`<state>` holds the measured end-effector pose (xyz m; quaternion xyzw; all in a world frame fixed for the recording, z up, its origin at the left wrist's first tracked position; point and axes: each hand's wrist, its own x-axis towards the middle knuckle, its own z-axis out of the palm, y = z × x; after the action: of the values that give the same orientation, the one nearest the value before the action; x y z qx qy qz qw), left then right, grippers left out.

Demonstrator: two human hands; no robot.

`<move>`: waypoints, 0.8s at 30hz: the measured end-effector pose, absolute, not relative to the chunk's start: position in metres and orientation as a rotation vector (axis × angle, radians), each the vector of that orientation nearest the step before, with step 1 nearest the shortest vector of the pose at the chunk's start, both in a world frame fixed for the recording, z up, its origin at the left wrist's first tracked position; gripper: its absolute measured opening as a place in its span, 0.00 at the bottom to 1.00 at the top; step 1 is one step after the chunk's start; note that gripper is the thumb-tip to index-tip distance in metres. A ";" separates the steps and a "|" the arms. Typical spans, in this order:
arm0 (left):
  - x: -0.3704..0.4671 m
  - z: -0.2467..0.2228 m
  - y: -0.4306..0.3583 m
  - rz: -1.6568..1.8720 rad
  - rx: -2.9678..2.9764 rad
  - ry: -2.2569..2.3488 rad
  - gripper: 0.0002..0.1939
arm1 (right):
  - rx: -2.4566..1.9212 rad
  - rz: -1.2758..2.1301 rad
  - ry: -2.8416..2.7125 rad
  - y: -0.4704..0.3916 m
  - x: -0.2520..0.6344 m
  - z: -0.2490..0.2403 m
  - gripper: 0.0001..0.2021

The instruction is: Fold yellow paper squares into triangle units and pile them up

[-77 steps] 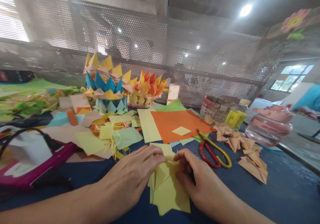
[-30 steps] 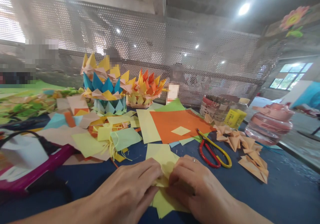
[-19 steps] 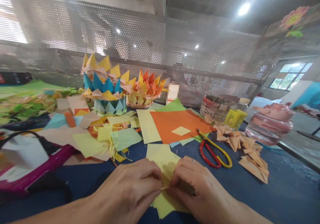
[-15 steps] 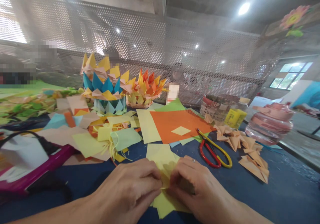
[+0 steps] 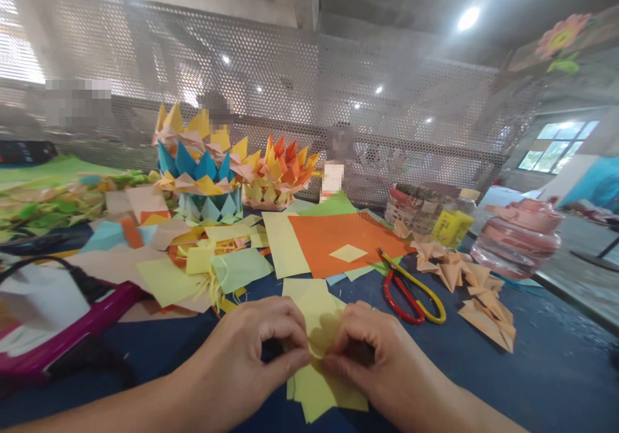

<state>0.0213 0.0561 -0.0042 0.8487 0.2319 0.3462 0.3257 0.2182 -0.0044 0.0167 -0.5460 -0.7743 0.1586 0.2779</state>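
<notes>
In the head view, my left hand (image 5: 256, 346) and my right hand (image 5: 382, 349) face each other low in the middle. Both are closed in a pinch, thumbs against curled forefingers, on a pale yellow piece of paper whose fold shows between the fingertips. Fingers hide most of that piece. Beneath them, other yellow paper sheets (image 5: 331, 394) lie overlapping on the dark blue table. Right of my right hand rest scissors (image 5: 413, 294) with one red and one yellow handle loop. Folded peach paper pieces (image 5: 486, 317) lie farther right.
Beyond the hands lies an orange sheet (image 5: 314, 252) with a small yellow diamond on it. Paper crowns (image 5: 207, 204) stand behind loose scraps at the left. A purple-framed object (image 5: 97, 320) sits near left. A pink-lidded jug (image 5: 517, 242) and a yellow-labelled bottle (image 5: 452, 226) stand at the right.
My left hand's fingers have arched, opening a gap between its thumb and forefinger, while the tips stay pinched. Both hands remain close together over the yellow sheets. The view has shifted slightly.
</notes>
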 end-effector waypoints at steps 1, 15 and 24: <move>0.022 -0.003 0.057 0.887 2.199 0.632 0.09 | -1.500 0.438 -2.074 -0.004 0.218 0.017 0.10; 0.029 0.003 0.057 0.763 2.124 0.878 0.11 | -1.631 0.357 -2.164 -0.007 0.214 0.021 0.08; 0.031 0.001 0.055 0.779 2.217 0.927 0.11 | -1.664 0.226 -2.150 -0.007 0.212 0.015 0.07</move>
<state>0.0313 0.0552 0.0015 0.8364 0.3497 0.2941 0.3028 0.2119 -0.0069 0.0149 -0.5968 -0.7714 0.0811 0.2052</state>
